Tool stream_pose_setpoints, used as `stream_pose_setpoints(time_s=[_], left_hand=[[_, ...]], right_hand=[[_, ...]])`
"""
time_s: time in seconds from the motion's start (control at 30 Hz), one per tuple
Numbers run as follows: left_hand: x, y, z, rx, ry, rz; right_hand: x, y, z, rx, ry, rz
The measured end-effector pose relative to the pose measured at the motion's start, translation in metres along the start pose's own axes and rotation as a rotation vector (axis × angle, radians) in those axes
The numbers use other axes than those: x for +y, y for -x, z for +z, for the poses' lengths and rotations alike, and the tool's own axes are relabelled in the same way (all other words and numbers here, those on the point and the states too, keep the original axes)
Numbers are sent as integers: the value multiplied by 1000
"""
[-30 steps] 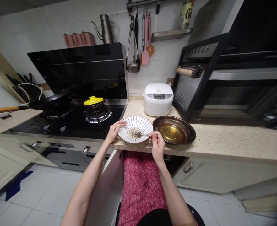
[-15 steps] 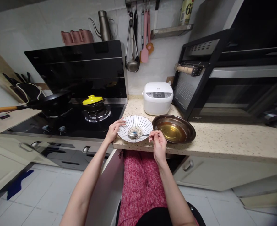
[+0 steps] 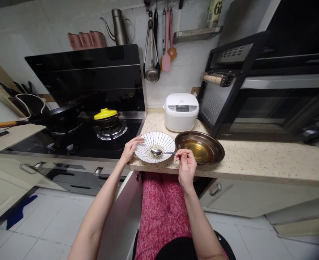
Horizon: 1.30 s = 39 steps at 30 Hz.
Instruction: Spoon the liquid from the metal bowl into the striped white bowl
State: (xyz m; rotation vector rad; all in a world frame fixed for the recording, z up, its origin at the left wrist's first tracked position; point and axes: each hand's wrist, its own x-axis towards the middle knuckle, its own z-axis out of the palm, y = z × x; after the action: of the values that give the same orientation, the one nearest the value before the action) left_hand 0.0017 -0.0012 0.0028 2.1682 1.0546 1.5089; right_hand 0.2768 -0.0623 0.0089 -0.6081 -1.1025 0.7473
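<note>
Left hand (image 3: 129, 148) grips the near-left rim of a striped white bowl (image 3: 159, 141) on the speckled counter (image 3: 257, 162). Right hand (image 3: 186, 166) pinches the handle of a metal spoon (image 3: 162, 152), spoon head lying inside the bowl. Just right of the right hand's fingers, a dark metal pan (image 3: 200, 147) with amber liquid. Beyond both hands, a white rice cooker (image 3: 181, 112). Left of the left hand, a stove (image 3: 75, 139) with a yellow-lidded pot (image 3: 106, 119).

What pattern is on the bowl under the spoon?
Dark lines radiating from the centre on white bowl; head view.
</note>
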Motion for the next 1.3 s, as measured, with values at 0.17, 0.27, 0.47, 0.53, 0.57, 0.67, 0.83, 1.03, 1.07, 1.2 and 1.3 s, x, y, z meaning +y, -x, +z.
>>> stream_pose_setpoints(time_s=[0.17, 0.27, 0.47, 0.53, 0.57, 0.67, 0.83, 1.03, 1.07, 1.2, 1.3], left_hand=[[0, 0, 0, 0, 5, 10], [-1, 0, 0, 0, 1, 14], [-1, 0, 0, -4, -7, 17], [0, 0, 0, -4, -7, 14], [1, 0, 0, -2, -7, 11], [2, 0, 0, 4, -4, 4], [2, 0, 0, 4, -3, 13], [1, 0, 0, 9, -10, 9], [1, 0, 0, 10, -12, 7], [1, 0, 0, 5, -9, 5], [1, 0, 0, 0, -6, 11]], right_hand=[[-6, -5, -3, 73, -50, -31], [-9, -9, -7, 165, -50, -48], [-15, -19, -16, 301, -62, -94], [-17, -22, -20, 334, -57, -109], [-18, -23, -22, 348, -53, -116], [-21, -25, -27, 373, -12, -137], [-22, -21, -35, 373, 181, -224], [-12, -16, -43, 259, 430, -436], [-11, -16, -44, 224, 468, -485], [-7, -16, -46, 75, 590, -639], [-6, -17, -45, 20, 633, -670]])
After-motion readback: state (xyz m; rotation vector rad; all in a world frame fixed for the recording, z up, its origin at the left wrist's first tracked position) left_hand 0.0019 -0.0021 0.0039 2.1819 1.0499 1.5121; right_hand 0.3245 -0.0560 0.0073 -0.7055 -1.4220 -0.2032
